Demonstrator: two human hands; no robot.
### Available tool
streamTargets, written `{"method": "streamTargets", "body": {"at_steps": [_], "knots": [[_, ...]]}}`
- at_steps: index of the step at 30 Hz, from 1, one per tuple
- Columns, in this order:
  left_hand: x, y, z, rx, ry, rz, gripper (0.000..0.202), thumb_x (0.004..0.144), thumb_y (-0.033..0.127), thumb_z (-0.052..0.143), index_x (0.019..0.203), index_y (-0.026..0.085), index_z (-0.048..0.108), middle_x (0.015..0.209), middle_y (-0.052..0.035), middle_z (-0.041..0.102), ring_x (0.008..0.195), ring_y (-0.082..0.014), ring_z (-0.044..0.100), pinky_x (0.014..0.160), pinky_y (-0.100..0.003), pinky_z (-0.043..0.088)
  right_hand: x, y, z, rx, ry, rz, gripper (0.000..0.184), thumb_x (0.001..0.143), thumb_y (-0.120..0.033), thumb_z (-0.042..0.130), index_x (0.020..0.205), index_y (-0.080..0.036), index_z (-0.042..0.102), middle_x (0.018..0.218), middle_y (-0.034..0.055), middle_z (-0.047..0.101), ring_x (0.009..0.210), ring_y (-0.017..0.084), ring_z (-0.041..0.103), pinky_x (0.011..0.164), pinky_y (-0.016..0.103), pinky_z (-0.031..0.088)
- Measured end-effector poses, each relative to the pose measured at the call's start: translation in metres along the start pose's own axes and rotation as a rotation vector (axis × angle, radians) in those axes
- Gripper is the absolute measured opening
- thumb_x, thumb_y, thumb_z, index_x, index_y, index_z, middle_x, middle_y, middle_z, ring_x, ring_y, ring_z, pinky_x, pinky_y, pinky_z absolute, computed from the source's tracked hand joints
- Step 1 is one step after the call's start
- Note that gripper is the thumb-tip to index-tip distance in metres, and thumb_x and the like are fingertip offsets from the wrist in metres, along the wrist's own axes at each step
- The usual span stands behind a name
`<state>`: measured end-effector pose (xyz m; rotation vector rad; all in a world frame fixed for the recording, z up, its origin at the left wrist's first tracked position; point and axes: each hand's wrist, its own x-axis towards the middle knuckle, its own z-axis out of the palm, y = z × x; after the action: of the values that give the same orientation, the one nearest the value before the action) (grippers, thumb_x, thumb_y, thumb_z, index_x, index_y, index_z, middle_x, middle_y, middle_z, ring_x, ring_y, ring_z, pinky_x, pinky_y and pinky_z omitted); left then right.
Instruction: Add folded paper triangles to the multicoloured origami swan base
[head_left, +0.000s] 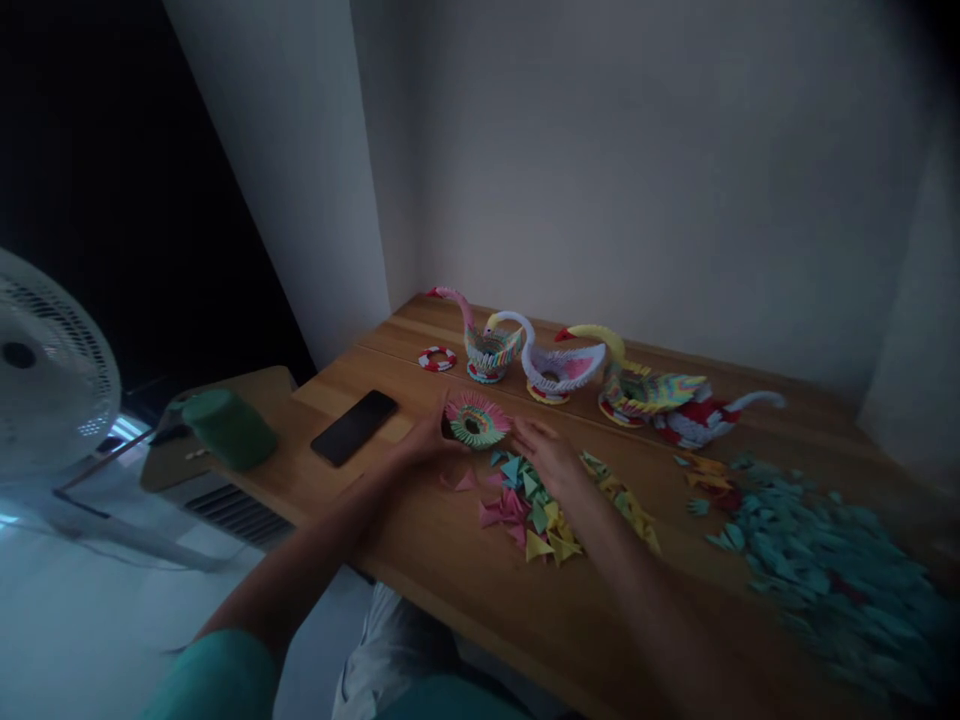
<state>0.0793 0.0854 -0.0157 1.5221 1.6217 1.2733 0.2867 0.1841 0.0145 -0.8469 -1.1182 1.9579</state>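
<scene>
A round, ruffled bowl of folded paper pieces (pixel 478 419), pink at the far rim and pale green nearer me, is gripped at its left side by my left hand (pixel 429 436). My right hand (pixel 546 452) is at the bowl's right edge, its fingers drawn together; whatever is between the fingertips is too small to make out. Under and beside the right hand lie loose folded paper triangles: pink ones (pixel 508 512), green ones (pixel 531 487) and yellow ones (pixel 556 538). Part of this pile is hidden by my right forearm.
Along the wall stand paper swans: pink-necked (pixel 491 350), white (pixel 559 372), yellow-necked (pixel 637 385), and a red-and-white one (pixel 697 422). A red-and-white paper ring (pixel 437 359) and phone (pixel 354 427) lie leftward. Teal pieces (pixel 832 570) heap at right. A green container (pixel 229 428) and fan (pixel 49 365) are left.
</scene>
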Motion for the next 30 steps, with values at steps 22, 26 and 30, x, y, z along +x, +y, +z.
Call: {"method": "streamTargets", "body": {"at_steps": [22, 26, 30], "knots": [[-0.002, 0.083, 0.073, -0.006, 0.116, 0.489, 0.094, 0.070, 0.045, 0.080, 0.147, 0.025, 0.031, 0.149, -0.0149, 0.038, 0.139, -0.0289, 0.034, 0.116, -0.047, 0.029, -0.106, -0.039, -0.051, -0.108, 0.234, -0.332, 0.021, 0.069, -0.043, 0.081, 0.077, -0.025, 0.075, 0.105, 0.0060, 0.075, 0.113, 0.026, 0.063, 0.099, 0.042, 0.049], [-0.007, 0.081, 0.074, 0.030, 0.076, 0.453, 0.092, 0.072, 0.041, 0.080, 0.148, 0.026, 0.030, 0.150, -0.0139, 0.036, 0.140, -0.0281, 0.033, 0.115, -0.046, 0.031, -0.105, -0.034, -0.047, -0.256, 0.224, -0.364, 0.019, 0.075, -0.044, 0.077, 0.077, -0.025, 0.076, 0.106, 0.0060, 0.074, 0.113, 0.027, 0.063, 0.103, 0.045, 0.044], [-0.009, 0.086, 0.073, 0.032, 0.039, 0.466, 0.094, 0.071, 0.039, 0.080, 0.149, 0.027, 0.028, 0.150, -0.0133, 0.036, 0.139, -0.0278, 0.035, 0.115, -0.045, 0.032, -0.100, -0.029, -0.040, -0.277, 0.189, -0.328, 0.022, 0.075, -0.046, 0.076, 0.081, -0.024, 0.077, 0.106, 0.0063, 0.074, 0.111, 0.027, 0.063, 0.102, 0.044, 0.045]]}}
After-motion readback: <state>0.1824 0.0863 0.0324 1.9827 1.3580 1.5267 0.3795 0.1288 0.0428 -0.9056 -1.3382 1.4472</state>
